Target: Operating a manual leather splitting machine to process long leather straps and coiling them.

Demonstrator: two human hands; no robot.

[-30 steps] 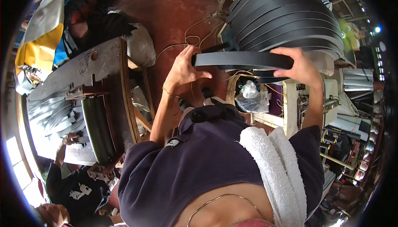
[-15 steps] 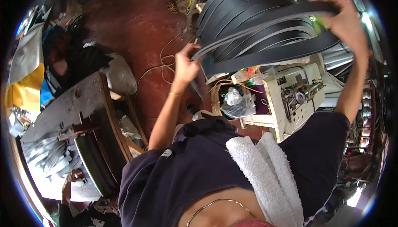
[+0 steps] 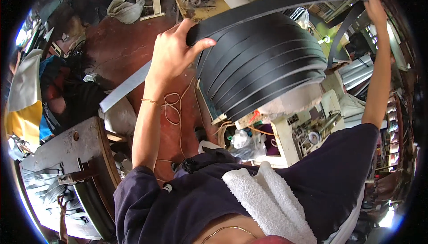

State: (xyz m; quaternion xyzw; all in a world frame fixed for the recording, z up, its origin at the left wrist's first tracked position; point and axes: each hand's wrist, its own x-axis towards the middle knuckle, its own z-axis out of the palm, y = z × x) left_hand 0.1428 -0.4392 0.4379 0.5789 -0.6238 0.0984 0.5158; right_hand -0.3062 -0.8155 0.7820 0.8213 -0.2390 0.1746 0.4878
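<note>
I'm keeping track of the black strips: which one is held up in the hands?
The long strip arching between the left hand and the right hand; the other black strips lie draped in a row, unheld.

The left hand [image 3: 178, 50] is gripping a black strip [image 3: 278, 5] near one bend, and the right hand [image 3: 373, 7] is holding it far out at the upper right. Between them the strip is arching above a pile [image 3: 263, 63] of similar black bands. A pale length is jutting out past the left wrist. A sewing machine [image 3: 314, 132] is standing below the pile, a cord [image 3: 171, 105] is looping over the red floor [image 3: 118, 43], and a white towel [image 3: 267, 199] is hanging over the person's shirt [image 3: 191, 199]. At lower left, a co-worker's hand [image 3: 62, 204] is reaching over a table [image 3: 91, 137].
</note>
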